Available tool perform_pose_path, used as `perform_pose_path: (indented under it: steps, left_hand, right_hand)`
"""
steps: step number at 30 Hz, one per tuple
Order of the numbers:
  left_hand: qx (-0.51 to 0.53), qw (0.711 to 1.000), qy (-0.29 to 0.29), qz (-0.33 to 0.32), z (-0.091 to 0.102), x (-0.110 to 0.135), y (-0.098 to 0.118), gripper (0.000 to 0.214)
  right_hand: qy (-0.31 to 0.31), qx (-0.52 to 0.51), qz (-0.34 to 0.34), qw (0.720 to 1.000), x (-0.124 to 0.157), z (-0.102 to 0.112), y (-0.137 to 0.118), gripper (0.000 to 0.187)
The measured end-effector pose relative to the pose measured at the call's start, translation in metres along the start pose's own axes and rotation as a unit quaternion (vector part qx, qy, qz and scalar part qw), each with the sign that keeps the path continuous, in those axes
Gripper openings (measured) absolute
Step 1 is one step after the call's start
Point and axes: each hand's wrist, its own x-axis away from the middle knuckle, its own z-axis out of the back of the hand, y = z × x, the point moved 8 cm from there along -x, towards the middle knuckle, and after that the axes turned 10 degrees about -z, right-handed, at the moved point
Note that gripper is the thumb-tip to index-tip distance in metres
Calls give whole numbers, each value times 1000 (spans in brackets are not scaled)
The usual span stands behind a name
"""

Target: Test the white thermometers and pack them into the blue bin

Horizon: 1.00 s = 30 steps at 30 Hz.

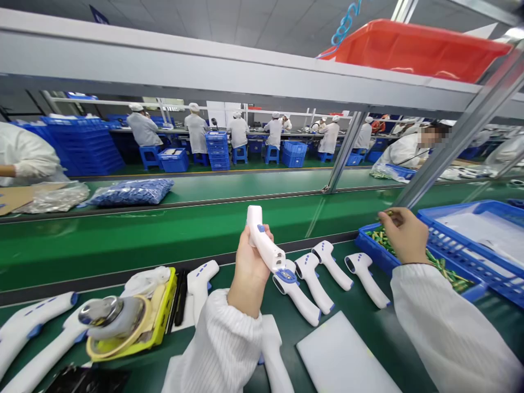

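White-clad workers (196, 130) sit beyond the green desk (360, 311). Above it, the left hand (250, 265) is closed around a white gun-shaped device (263, 243); the right hand (409, 237), at the blue bin (475, 293) of green parts (450, 277), has thumb and fingertips pinched on what looks like one small piece (389, 213), too tiny to make out clearly.

From my remote seat I look into a factory hall, at an assembly line by its layout. Workers (196, 131) in white coats and caps line the far side, with blue stools (150, 155) under some and stacked blue crates (216, 150) among them. A long green strip (196, 226), like a conveyor, runs past a metal frame (245, 68) carrying a red tray (426, 49), near a coiled blue hose (346, 24). On my bench (364, 316), several matching white gun-shaped housings (305, 303) suggest repeated production.
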Motion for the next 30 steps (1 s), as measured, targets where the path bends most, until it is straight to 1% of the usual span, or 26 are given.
perform_pose_path:
  steps: [2,3,4,5,6,7,8,10,12,14,15,17,20,21,22,24,26,29,30]
  left_hand:
    - [2,1000,5,5,1,1,-1,21]
    - [4,1000,9,6,1,1,-1,21]
    - [7,1000,12,5,1,1,-1,21]
    - [10,1000,16,4,1,2,0,21]
    - [13,1000,18,3,0,2,1,21]
    - [17,1000,20,2,-1,2,2,22]
    - [20,1000,20,2,-2,1,3,22]
    - [23,1000,16,1,-4,1,6,23]
    - [26,1000,12,-1,-5,0,8,25]
    - [30,999,12,-5,-4,-1,10,26]
    - [33,999,13,-8,-4,-2,11,26]
    - [37,999,13,-17,-2,-4,12,25]
    - [40,998,12,-38,0,-6,14,25]
    - [40,998,12,-45,1,-6,15,25]
    - [40,998,13,-51,1,-7,15,25]
    - [41,998,16,-55,2,-8,15,26]
    - [42,998,21,-51,3,-9,14,27]
    - [45,998,28,-35,3,-10,11,27]
    - [46,998,29,-30,3,-10,10,26]
  right_hand:
    - [-57,-85,46,994,34,-7,-46,22]
    - [-93,-132,71,984,54,-9,-70,24]
    - [-173,-227,87,955,76,-15,-93,24]
    - [-236,-289,100,922,98,-18,-113,22]
    - [-274,-333,111,895,117,-18,-131,19]
    - [-309,-370,119,868,134,-18,-145,17]
    - [-332,-391,125,849,147,-18,-155,15]
    - [-357,-408,140,829,164,-19,-167,13]
    - [-356,-403,166,826,174,-22,-172,12]
    - [-331,-384,209,836,179,-22,-175,9]
    - [-310,-372,241,841,182,-19,-178,8]
    - [-258,-336,332,843,191,-10,-187,10]
    - [-168,-253,479,824,208,6,-200,20]
    - [-156,-228,508,816,212,7,-203,23]
    - [-158,-213,524,809,215,7,-204,26]
    - [-200,-212,522,802,215,2,-204,30]
    - [-242,-251,480,805,209,-3,-202,32]
    - [-251,-346,345,836,189,-9,-192,28]
    - [-253,-375,306,838,184,-12,-189,25]
